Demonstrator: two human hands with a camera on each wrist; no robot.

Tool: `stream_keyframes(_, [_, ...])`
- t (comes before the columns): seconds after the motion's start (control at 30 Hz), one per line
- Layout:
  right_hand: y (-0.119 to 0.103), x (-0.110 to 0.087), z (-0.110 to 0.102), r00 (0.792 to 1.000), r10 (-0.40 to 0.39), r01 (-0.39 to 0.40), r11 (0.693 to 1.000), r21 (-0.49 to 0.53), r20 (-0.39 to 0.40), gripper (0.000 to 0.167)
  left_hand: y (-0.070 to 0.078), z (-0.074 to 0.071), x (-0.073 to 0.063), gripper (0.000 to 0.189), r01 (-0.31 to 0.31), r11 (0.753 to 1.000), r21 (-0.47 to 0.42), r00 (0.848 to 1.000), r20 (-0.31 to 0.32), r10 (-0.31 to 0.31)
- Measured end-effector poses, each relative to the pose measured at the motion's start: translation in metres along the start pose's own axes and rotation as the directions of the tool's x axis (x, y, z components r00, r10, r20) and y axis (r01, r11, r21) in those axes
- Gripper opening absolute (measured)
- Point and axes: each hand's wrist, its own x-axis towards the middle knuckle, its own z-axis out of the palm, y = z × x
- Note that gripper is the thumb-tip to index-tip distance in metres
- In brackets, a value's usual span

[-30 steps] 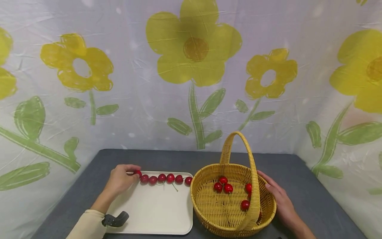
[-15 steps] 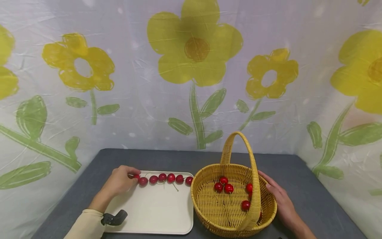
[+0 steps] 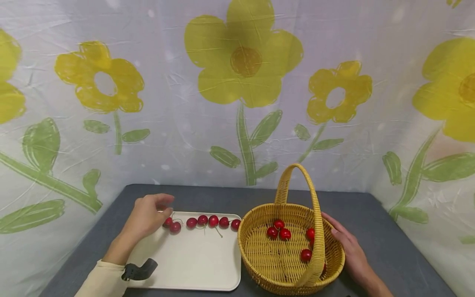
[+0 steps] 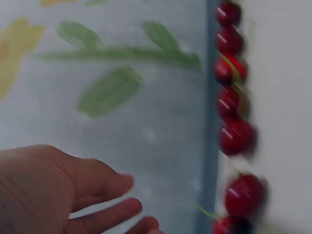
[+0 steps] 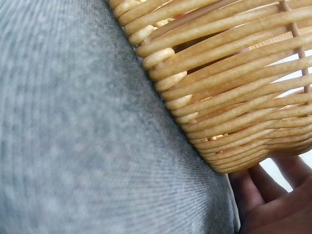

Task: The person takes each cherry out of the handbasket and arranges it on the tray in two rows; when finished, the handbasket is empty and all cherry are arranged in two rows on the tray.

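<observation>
Head view: cherries (image 3: 213, 221) are strung along the far edge of tray (image 3: 193, 260), nothing held by relaxed left grip (image 3: 148, 214), basket (image 3: 265, 258) touched by unclenched right grip (image 3: 351, 249); cherries could be scattered by careless brushing.

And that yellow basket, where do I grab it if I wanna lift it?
Probably the top of its handle, reaching down from above. The handle makes a tall arch over the basket, which sits upright, and nothing touches the top of that arch. The right hand is already at the basket's side, so above looks easier.
</observation>
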Motion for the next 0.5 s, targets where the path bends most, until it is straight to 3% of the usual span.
stream_keyframes(0.13, [0.000,0.001,0.000,1.000,0.011,-0.011,1.000,0.025,0.004,0.055,0.028,-0.011,-0.006,0.034,-0.054,0.990,-0.129,0.999,-0.006,0.054])
stream_keyframes(0.27, [0.002,0.002,0.000,1.000,0.013,-0.014,0.999,0.042,0.016,0.055,0.058,-0.015,-0.008,0.035,-0.054,0.945,-0.321,0.993,0.079,0.084])
stream_keyframes(0.37, [0.002,0.001,0.000,1.000,0.014,-0.014,0.999,0.043,0.009,0.055,0.083,-0.006,-0.003,0.036,-0.061,0.892,-0.447,0.977,0.155,0.145])
stream_keyframes(0.5, [0.002,0.000,0.000,1.000,0.002,-0.003,0.997,0.082,0.017,0.056,0.118,0.018,0.009,0.036,-0.105,0.840,-0.533,0.940,0.222,0.258])
